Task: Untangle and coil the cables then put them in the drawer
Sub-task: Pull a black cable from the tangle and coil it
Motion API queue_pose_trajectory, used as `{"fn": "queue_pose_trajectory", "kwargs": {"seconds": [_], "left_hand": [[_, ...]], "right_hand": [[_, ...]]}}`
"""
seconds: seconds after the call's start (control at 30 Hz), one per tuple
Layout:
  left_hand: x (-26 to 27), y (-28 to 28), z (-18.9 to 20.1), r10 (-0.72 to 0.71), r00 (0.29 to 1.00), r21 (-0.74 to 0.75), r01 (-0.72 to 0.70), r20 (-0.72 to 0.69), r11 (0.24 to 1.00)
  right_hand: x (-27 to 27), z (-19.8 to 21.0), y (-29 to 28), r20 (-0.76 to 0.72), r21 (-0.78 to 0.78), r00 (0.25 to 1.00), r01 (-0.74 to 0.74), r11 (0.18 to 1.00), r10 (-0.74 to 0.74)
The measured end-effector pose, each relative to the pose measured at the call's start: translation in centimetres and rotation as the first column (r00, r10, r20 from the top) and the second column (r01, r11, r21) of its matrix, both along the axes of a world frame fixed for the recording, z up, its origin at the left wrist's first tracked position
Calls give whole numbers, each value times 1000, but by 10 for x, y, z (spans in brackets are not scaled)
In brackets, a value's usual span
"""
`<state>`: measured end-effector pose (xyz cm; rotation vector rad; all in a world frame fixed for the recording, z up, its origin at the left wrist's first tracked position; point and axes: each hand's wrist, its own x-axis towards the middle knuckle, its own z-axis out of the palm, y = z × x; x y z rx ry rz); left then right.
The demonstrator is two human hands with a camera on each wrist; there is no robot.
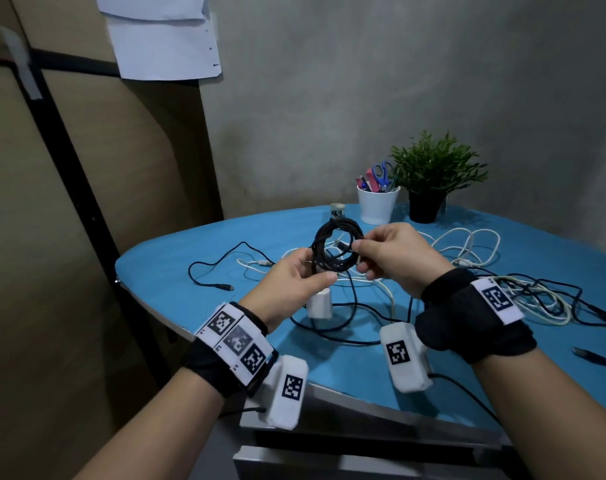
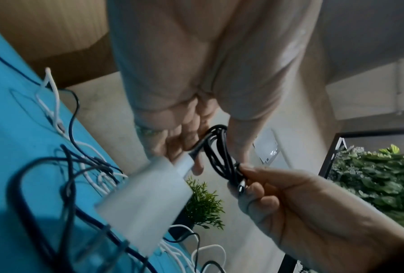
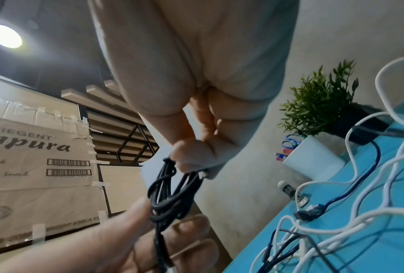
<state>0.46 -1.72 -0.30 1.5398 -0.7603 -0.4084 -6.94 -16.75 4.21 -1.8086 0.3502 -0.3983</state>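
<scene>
Head view shows the left hand [image 1: 294,278] and the right hand [image 1: 388,254] raised above the blue table [image 1: 177,258], both pinching a black cable coil [image 1: 336,247] held upright between them. The left thumb and fingers curl round the coil's lower left side; the right fingertips pinch its right edge, where a connector end seems to sit, though it is too small to be sure. A white adapter [image 1: 319,303] hangs just below the left hand, apparently on the same cable. The step in hand looks like finishing the coil: it would go best if the left hand keeps all the loops stacked together while the right tucks or wraps the loose end through the ring, so the bundle does not spring open when released. The hanging adapter could drag the loops apart, so it should be supported. Loose white cables [image 1: 468,244] and black cables [image 1: 218,268] lie tangled on the table, well short of done, and the drawer [image 1: 364,455] sits open at the table's near edge. In the right wrist view a taped cardboard box [image 3: 39,166] bears printed barcodes and the partial words "REGENT" and "mpura"; the smaller lines are unreadable.
</scene>
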Motion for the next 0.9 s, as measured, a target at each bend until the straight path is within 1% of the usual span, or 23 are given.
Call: {"fn": "queue_pose_trajectory", "kwargs": {"seconds": [0.07,0.1,0.23,0.3,0.43,0.53,0.63,0.73,0.9], "left_hand": [[2,9,1,43,998,26,-44,47,999],[4,15,3,66,997,30,-67,42,997],[15,42,10,140,985,-2,-141,-99,990],[21,57,9,215,966,5,-216,-141,976],[34,81,-2,384,899,101,-370,-212,923],[39,99,-8,399,885,161,-369,-239,915],[43,118,-12,339,919,216,-296,-200,931],[47,132,-15,312,926,284,-246,-214,927],[54,145,-29,322,894,303,-229,-310,925]], "right_hand": [[4,7,6,55,106,998,-21,994,15],[7,10,10,76,149,997,-38,988,27],[28,14,32,97,282,991,-113,953,89],[41,11,45,71,341,989,-143,929,126],[66,-4,70,-37,380,985,-143,914,170],[88,-22,87,-178,340,967,-115,934,183],[107,-40,102,-328,257,920,-130,958,213],[121,-52,116,-467,166,840,-222,961,275],[138,-59,135,-534,93,756,-392,915,378]]}}
